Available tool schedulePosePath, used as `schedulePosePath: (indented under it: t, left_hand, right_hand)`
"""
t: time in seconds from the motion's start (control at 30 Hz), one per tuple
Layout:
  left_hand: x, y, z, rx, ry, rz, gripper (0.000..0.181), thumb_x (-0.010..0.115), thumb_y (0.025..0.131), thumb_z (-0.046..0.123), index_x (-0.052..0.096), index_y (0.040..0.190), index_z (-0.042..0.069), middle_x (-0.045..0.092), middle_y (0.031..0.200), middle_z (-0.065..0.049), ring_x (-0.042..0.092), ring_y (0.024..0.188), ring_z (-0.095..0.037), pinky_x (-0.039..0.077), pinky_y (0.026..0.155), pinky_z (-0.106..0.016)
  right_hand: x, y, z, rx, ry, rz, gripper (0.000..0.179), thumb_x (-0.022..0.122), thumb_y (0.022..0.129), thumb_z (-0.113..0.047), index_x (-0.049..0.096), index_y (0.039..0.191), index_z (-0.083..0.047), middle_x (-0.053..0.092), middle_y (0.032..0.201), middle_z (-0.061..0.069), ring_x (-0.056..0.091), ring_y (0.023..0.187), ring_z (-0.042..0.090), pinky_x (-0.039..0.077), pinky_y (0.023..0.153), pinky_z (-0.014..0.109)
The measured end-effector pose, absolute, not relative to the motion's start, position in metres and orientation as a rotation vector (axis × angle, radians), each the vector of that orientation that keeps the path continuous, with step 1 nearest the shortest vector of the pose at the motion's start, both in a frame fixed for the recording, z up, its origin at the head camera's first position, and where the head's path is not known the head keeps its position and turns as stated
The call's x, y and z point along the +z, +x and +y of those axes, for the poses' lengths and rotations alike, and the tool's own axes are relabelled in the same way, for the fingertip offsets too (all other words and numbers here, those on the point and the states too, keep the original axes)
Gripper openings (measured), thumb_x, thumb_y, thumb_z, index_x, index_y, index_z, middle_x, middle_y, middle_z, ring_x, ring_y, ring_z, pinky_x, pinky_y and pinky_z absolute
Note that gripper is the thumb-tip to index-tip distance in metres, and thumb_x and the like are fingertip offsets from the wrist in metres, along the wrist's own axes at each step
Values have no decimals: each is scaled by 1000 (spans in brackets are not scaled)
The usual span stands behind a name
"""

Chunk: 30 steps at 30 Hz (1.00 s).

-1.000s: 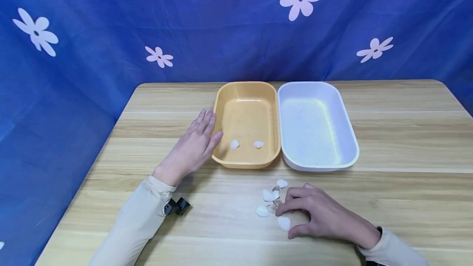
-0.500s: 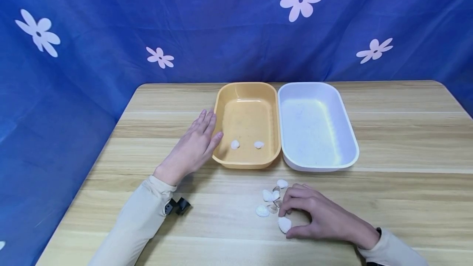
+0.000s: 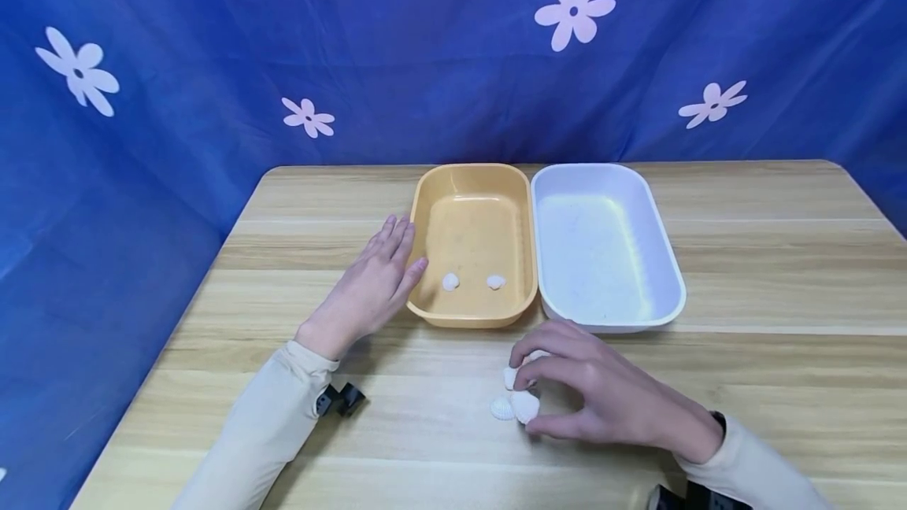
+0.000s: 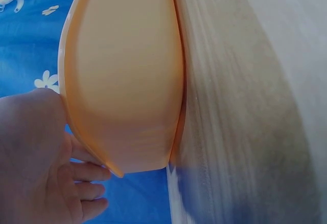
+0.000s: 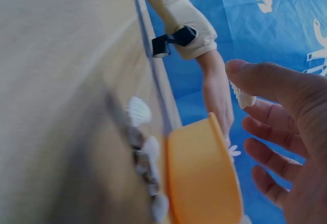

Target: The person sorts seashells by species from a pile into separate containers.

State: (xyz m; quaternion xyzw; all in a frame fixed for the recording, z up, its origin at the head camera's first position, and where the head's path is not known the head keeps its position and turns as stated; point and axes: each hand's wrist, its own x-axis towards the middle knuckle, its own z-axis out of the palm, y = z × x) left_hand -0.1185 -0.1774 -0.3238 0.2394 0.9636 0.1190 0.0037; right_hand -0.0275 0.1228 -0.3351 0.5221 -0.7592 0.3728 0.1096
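My right hand (image 3: 591, 384) pinches a white ribbed seashell (image 3: 525, 407) between thumb and forefinger, lifted off the table. In the right wrist view that seashell (image 5: 244, 96) shows edge-on below the thumb, the other fingers loosely bent. Beneath the hand lies a small pile of seashells, partly hidden by its fingers; one white seashell (image 3: 502, 408) shows at the left. My left hand (image 3: 372, 278) rests with fairly straight fingers against the left rim of an orange basin (image 3: 473, 315). Two small white seashells, a left one (image 3: 450, 282) and a right one (image 3: 496, 282), lie inside it.
A white basin (image 3: 602, 258) stands right beside the orange one, toward the back of the wooden table (image 3: 779, 274). Behind the table hangs a blue curtain (image 3: 425, 53) with flowers. A black wrist camera (image 3: 342, 399) sits on my left wrist.
My right hand has closed thumb and forefinger on the white seashell, picked it up, and moved it up and left over the pile. The left hand stays at the orange basin.
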Motion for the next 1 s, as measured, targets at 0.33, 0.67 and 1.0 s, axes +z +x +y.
schedulePosePath:
  t: [0.33, 0.67, 1.0]
  left_hand:
    - [-324, -117, -178, 374, 746, 3017, 66, 27, 106, 40, 19, 149, -9, 14, 157, -25, 7, 146, -36, 10, 120, -46]
    - [-324, -117, -178, 370, 757, 3020, 66, 27, 106, 40, 20, 149, -9, 15, 156, -26, 9, 146, -37, 13, 119, -49]
    - [-324, -117, -178, 367, 738, 3016, 66, 26, 106, 40, 20, 149, -8, 16, 157, -25, 9, 146, -36, 12, 119, -47]
  right_hand:
    - [-331, -52, 104, 1193, 1442, -2262, 33, 86, 73, -24, 67, 96, -13, 63, 118, 2, 51, 119, 23, 39, 106, 35]
    - [-336, -68, 88, 1302, 1271, -2287, 29, 86, 71, -17, 67, 93, -12, 62, 123, 4, 47, 127, 27, 33, 112, 41]
    - [-337, -82, 75, 1328, 1167, -2325, 26, 85, 74, -17, 67, 92, -12, 62, 120, 4, 51, 122, 23, 40, 106, 37]
